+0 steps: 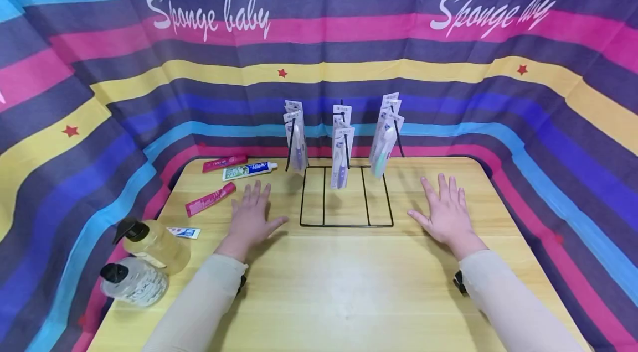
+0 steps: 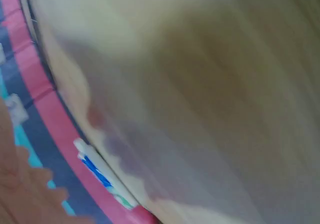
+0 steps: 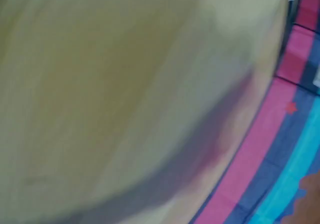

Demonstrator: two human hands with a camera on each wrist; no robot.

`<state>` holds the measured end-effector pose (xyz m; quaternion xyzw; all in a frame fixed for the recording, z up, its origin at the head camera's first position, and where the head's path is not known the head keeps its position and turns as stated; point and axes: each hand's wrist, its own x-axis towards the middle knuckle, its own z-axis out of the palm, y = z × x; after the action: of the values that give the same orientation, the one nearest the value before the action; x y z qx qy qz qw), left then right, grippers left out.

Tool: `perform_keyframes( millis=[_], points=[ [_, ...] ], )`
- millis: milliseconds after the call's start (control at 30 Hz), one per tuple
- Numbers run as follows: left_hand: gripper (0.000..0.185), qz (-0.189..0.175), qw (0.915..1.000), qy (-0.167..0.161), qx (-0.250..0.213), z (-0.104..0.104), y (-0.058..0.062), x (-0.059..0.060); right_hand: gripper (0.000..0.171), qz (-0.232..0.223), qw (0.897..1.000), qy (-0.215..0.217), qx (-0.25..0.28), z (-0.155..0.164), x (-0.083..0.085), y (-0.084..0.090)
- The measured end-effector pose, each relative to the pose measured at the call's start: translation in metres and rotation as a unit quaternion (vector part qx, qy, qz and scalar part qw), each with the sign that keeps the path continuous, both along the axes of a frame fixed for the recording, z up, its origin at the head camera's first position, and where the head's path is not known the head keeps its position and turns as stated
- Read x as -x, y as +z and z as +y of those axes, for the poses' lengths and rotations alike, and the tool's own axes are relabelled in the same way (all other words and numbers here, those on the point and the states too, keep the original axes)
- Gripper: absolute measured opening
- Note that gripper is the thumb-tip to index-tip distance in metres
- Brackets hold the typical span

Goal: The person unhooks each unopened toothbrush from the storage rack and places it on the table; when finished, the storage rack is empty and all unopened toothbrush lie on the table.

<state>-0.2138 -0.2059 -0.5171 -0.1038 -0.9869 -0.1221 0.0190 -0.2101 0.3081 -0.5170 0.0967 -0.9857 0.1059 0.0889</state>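
Hands (image 1: pixel 349 216) flat on wooden table (image 1: pixel 339 285), striped backdrop (image 1: pixel 319 36)

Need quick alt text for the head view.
Both hands, left hand and right hand, lie flat and open on the wooden table, either side of a black wire rack hung with packaged toothbrushes. Toothpaste tubes lie far left.

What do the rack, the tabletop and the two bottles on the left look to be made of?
Rack: thin black wire, likely coated metal, judging by its slim straight rods. Tabletop: pale wood or wood-look laminate, with visible grain and a soft sheen. Bottles: clear plastic by the look, see-through with black caps, one tinted yellow.
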Motion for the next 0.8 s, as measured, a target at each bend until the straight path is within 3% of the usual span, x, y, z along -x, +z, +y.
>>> perform_keyframes(
  millis=[200, 400, 533, 800],
  points=[
    [0.103, -0.084, 0.9938, -0.054, -0.05, 0.029, 0.005, -0.012, 0.098, 0.0, 0.999, 0.001, 0.042, -0.019, -0.009, 0.013],
    [0.108, -0.126, 0.9872, -0.071, -0.069, 0.048, -0.003, -0.022, 0.093, -0.007, 0.995, 0.024, 0.1, -0.046, -0.021, 0.015],
    [0.107, -0.134, 0.9868, -0.066, -0.063, 0.051, -0.009, -0.026, 0.081, -0.028, 0.991, 0.027, 0.13, -0.072, -0.028, 0.011],
    [0.102, -0.129, 0.9882, -0.075, -0.034, 0.054, -0.013, -0.03, 0.056, -0.004, 0.985, 0.062, 0.164, -0.126, -0.031, 0.006]
  ],
)
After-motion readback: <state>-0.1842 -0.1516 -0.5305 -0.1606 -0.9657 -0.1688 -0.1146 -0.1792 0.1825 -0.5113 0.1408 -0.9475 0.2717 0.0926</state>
